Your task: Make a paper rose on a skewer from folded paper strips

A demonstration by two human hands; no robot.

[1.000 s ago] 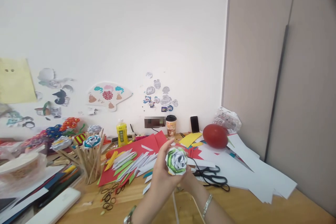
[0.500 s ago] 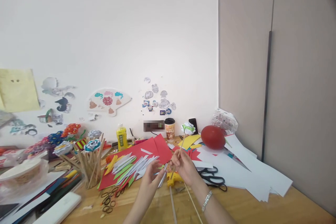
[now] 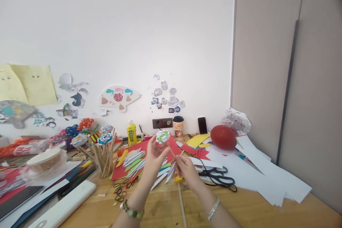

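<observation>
Paper flower (image 3: 162,136) stick tilts up-left, both hands pinching.

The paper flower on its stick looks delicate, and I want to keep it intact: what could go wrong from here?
1. The left hand touches the paper flower; too much pressure could crush its folds.
2. The right hand pinches only the thin stick, so it might bend or twist loose.
3. Scissors and loose paper strips lie close under the hands; a dropped flower could land among them.
</observation>
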